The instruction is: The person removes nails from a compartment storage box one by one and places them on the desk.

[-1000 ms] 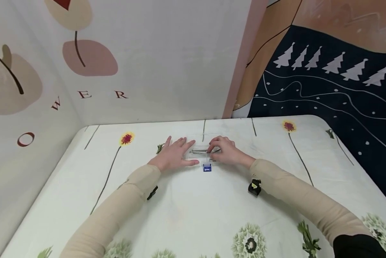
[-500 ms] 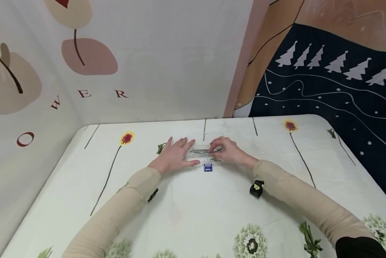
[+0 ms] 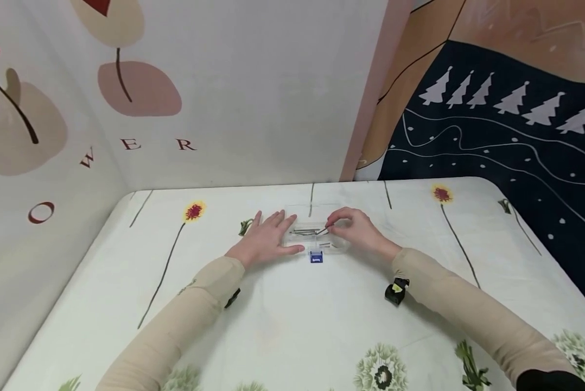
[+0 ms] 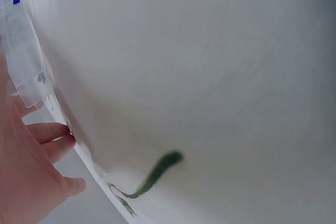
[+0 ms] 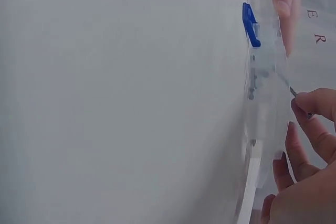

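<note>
A clear plastic compartment box [image 3: 340, 247] with a blue latch [image 3: 316, 257] on its front lies near the far side of the table. Several thin metal pieces [image 3: 303, 232] lie in its long compartment, and shorter ones [image 3: 324, 245] in front of them at the right. My left hand [image 3: 262, 240] has its fingers spread at the box's left end, thumb at the front corner. Above the box's right part, my right hand [image 3: 358, 231] pinches a thin metal rod [image 5: 293, 92] between thumb and forefinger. The rod slants down toward the box; its exact kind is too small to tell.
The table has a white flowered cloth [image 3: 283, 320]. A white printed curtain [image 3: 253, 108] hangs behind it, and a dark cloth with trees [image 3: 497, 136] hangs at the right. Black wrist devices [image 3: 396, 291] sit on both sleeves.
My right hand has moved slightly right, drawing the thin metal rod along, which now slants more steeply. The left hand stays at the box's left end.
</note>
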Demonstrator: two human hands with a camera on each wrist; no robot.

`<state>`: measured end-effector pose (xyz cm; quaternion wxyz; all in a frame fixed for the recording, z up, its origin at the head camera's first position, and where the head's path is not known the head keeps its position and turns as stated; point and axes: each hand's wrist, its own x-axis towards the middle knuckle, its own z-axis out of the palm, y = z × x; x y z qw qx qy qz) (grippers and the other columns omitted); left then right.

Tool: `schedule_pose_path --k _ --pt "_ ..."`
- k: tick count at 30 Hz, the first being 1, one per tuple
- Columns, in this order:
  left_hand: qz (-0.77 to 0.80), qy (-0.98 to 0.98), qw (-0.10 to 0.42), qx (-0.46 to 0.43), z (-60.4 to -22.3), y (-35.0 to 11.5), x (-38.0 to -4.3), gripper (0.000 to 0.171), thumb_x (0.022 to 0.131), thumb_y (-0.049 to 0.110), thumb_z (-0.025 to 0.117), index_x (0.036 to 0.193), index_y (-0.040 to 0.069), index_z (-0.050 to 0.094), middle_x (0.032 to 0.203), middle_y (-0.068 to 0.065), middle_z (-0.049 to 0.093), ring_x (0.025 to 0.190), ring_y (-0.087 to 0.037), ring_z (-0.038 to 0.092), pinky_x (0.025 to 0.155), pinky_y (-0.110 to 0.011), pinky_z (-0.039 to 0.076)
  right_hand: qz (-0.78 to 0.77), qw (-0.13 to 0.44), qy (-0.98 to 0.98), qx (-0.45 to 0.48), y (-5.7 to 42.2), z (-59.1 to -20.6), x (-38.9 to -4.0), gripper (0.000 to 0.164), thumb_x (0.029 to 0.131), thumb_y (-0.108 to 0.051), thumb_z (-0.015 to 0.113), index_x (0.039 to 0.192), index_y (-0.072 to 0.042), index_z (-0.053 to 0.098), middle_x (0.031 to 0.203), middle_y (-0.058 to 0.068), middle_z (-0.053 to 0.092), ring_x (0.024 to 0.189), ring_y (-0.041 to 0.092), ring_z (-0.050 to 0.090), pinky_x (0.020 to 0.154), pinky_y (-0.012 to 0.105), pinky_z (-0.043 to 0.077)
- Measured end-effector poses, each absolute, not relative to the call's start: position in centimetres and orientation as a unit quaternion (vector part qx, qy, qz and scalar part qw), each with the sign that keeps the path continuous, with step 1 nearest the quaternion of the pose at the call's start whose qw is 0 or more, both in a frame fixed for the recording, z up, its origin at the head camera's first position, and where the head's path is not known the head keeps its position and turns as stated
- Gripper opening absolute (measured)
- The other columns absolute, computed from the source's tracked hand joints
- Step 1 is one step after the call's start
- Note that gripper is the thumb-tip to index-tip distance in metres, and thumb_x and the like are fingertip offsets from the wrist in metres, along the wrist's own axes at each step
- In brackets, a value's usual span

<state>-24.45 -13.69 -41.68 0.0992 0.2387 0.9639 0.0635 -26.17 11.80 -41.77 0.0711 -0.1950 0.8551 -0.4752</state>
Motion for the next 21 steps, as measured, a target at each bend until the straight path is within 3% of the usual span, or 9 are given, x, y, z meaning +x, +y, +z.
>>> schedule_pose_path --k 7,21 --pt "0.059 0.964 0.102 0.237 -41.9 -13.7 -24.4 0.092 0.088 0.076 0.036 0.157 0.019 0.013 0.159 -0.017 0.011 0.145 -0.030 0.011 0.112 -0.057 -0.001 -0.492 0.080 0.851 -0.165 13.0 -41.7 -26.0 0.012 0.089 -0.008 0.067 0.099 -0.004 0.073 0.108 0.011 0.067 0.117 0.029 0.052 0.109 0.051 0.025" --pt "0.075 0.963 0.113 0.233 -42.0 -13.6 -24.4 0.092 0.088 0.075 0.037 0.157 0.020 0.010 0.159 -0.019 0.010 0.145 -0.031 0.010 0.112 -0.057 -0.003 -0.489 0.066 0.854 -0.162 15.0 -40.7 -25.4 0.015 0.090 -0.010 0.068 0.101 -0.004 0.074 0.107 0.010 0.068 0.110 0.028 0.055 0.102 0.049 0.034"
